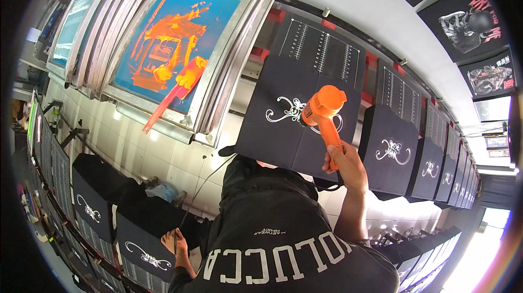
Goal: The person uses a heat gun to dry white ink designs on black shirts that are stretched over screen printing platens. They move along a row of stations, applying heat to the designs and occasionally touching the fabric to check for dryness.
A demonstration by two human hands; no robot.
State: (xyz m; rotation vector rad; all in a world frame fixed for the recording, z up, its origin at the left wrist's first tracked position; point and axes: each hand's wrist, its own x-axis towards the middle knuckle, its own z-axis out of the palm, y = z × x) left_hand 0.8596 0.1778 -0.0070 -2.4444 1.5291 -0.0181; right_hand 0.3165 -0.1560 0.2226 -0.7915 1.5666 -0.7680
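My right hand [349, 166] is wrapped round the handle of an orange hair dryer [327, 102]. Its dark nozzle points down over a white scroll print [289, 108] on black fabric, hiding the print's middle. That black fabric [275, 143] lies over a flat board [321, 48] with rows of white marks, directly ahead of me. Down at the lower left, my left hand [175, 242] is closed round a thin dark cord [202, 187], which runs up toward my waist.
Left of the board leans a framed blue screen [122, 69] smeared with orange ink, a red-handled squeegee [173, 97] resting on it. More framed screens [81, 31] stand behind. Boards with printed black fabric [384, 148] line the right; others [144, 238] lie at lower left. Printed shirts [471, 29] hang upper right.
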